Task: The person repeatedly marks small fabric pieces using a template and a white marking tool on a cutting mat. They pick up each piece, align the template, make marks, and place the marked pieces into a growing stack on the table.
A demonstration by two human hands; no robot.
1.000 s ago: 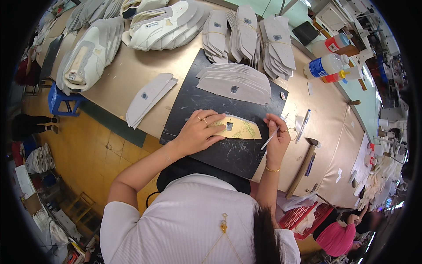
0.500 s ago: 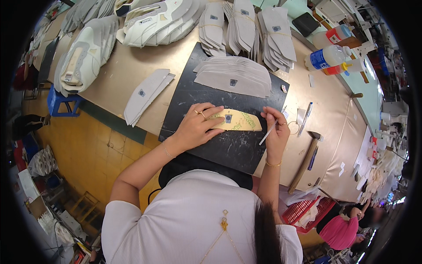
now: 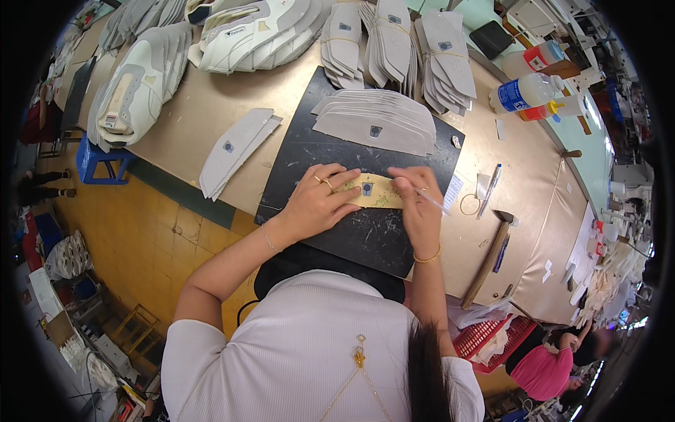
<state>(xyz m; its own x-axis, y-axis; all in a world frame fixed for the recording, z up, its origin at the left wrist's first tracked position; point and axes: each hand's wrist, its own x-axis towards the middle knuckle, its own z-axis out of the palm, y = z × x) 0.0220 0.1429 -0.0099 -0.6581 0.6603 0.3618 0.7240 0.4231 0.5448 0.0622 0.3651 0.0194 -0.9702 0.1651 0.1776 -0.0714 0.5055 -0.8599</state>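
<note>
Your left hand (image 3: 320,200) lay flat, pinning the yellow piece (image 3: 373,191) steady at the black mat's (image 3: 309,151) centre, while your right hand (image 3: 416,204) gripped a thin pen-like tool (image 3: 430,200) at that piece's right end.

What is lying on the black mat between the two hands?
In the head view, the yellow-tan cut piece with a small blue mark spans the gap. The left hand presses its left end; the right hand, holding a thin tool, works its right end.

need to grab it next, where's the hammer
In the head view the hammer lies on the tan table, right of the black mat and the right hand, beside a pen.
</note>
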